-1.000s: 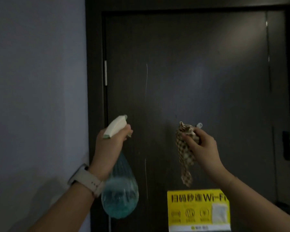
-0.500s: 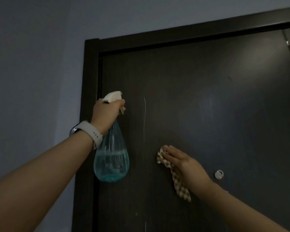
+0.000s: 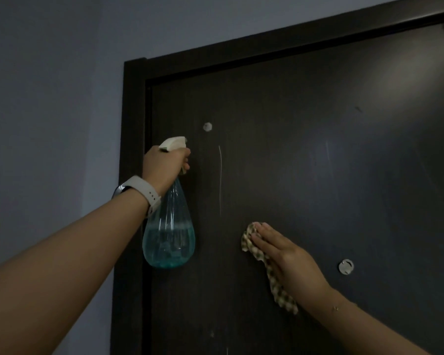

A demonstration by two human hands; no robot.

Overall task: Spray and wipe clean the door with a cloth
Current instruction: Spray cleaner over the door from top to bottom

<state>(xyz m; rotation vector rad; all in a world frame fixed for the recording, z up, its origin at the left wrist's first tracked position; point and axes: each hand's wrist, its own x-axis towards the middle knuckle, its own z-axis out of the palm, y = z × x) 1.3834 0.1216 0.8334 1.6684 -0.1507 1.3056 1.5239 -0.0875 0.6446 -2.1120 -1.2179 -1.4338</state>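
Two hands are raised against a dark door point(image 3: 305, 149). The right hand point(image 3: 290, 257) lies flat on a checked cloth point(image 3: 254, 248), its fingers point(image 3: 263, 233) straight and held close together, pressing the cloth onto the door panel. One corner of the cloth shows beyond the fingertips, up and to their left; the rest runs under the palm and hangs out below the wrist side of the hand. The left hand point(image 3: 164, 165) grips the neck of a spray bottle point(image 3: 169, 234), fingers curled round it just under the white spray head point(image 3: 173, 143), with one fingertip at the front near the trigger. The clear, drop-shaped body hangs below these fingers, about half full of blue liquid, right beside the door's left edge. A pale watch point(image 3: 139, 192) sits on the left wrist.

Between the two hands a thin pale vertical streak point(image 3: 220, 180) marks the door. A small round disc point(image 3: 207, 126) is stuck above the left fingers, and another round disc point(image 3: 346, 266) sits to the right of the right hand. The dark door frame point(image 3: 133, 124) lies behind the bottle, with a grey wall point(image 3: 49, 98) beyond it.
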